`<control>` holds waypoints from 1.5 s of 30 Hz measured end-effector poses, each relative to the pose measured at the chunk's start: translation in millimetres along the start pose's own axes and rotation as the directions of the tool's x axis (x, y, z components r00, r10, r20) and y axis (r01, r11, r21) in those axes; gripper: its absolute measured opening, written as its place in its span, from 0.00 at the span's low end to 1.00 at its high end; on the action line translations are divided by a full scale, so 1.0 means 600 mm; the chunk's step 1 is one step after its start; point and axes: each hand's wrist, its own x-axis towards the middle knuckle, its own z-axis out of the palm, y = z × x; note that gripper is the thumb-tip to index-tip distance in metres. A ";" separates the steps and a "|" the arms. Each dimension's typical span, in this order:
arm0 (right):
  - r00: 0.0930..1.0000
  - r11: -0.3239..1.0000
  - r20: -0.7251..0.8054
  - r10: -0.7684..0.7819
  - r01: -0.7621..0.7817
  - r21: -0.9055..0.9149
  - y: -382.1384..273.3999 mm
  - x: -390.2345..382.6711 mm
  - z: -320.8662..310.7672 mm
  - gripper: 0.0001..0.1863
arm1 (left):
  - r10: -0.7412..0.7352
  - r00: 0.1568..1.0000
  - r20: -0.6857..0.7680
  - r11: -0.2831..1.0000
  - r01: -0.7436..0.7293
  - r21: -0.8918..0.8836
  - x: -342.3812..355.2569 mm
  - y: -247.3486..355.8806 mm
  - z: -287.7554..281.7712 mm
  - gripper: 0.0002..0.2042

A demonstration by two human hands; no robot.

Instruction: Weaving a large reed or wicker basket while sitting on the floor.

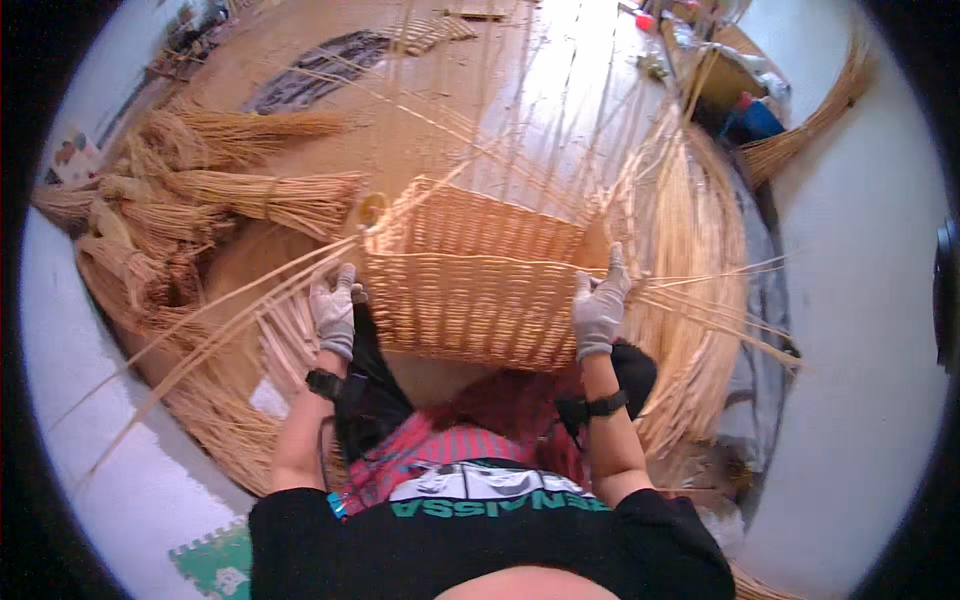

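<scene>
A rectangular wicker basket [470, 305], woven of tan strands, sits tilted in front of my knees with its hollow side facing up. Long loose strands [230, 310] stick out from its corners to both sides and away from me. My right hand [600, 305], in a pale glove, grips the basket's right end with the thumb up along the rim. At the left end is my left hand [335, 308], gloved too, its fingers bent against the basket's edge and partly hidden. A small yellowish ring-shaped thing [372, 210] shows at the far left corner.
Tied bundles of wicker strands [270, 198] are piled at the left. A long spread of pale strands [690, 280] lies at the right, before a white wall [860, 330]. Farther right stands an opened box [730, 80] by a blue item [755, 120]. A green foam mat [215, 560] lies at lower left.
</scene>
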 end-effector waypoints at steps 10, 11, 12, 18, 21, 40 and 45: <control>0.156 0.291 0.251 -0.955 0.358 0.887 -0.502 -0.205 0.147 0.24 | 0.118 0.901 0.418 0.993 -0.099 -0.067 -0.042 0.093 -0.081 0.15; 0.140 0.168 0.120 -0.983 0.412 0.895 -0.519 -0.214 0.147 0.20 | 0.014 0.870 0.493 0.999 -0.029 0.023 -0.007 0.084 -0.123 0.18; 0.141 0.176 0.128 -0.982 0.420 0.890 -0.516 -0.215 0.144 0.20 | -0.097 0.808 0.581 0.994 0.052 0.094 0.033 0.054 -0.133 0.20; 0.511 0.633 0.412 -0.754 0.398 0.664 -0.399 -0.178 0.064 0.09 | 0.189 0.821 0.539 0.981 -0.188 -0.058 0.131 0.011 -0.012 0.30; 0.874 0.288 0.436 -0.215 -0.370 0.884 -0.242 -0.073 0.143 0.25 | -0.079 0.845 0.529 0.980 0.163 -0.114 0.142 -0.008 0.025 0.32; 0.961 0.671 0.264 0.084 -0.251 0.698 -0.231 -0.089 0.148 0.06 | 0.218 0.888 0.404 0.976 -0.200 -0.086 0.064 -0.027 0.059 0.33; 0.934 0.711 0.159 -0.320 0.125 0.692 -0.304 -0.025 0.116 0.07 | 0.228 0.917 0.326 0.974 -0.216 -0.075 0.051 -0.030 0.071 0.28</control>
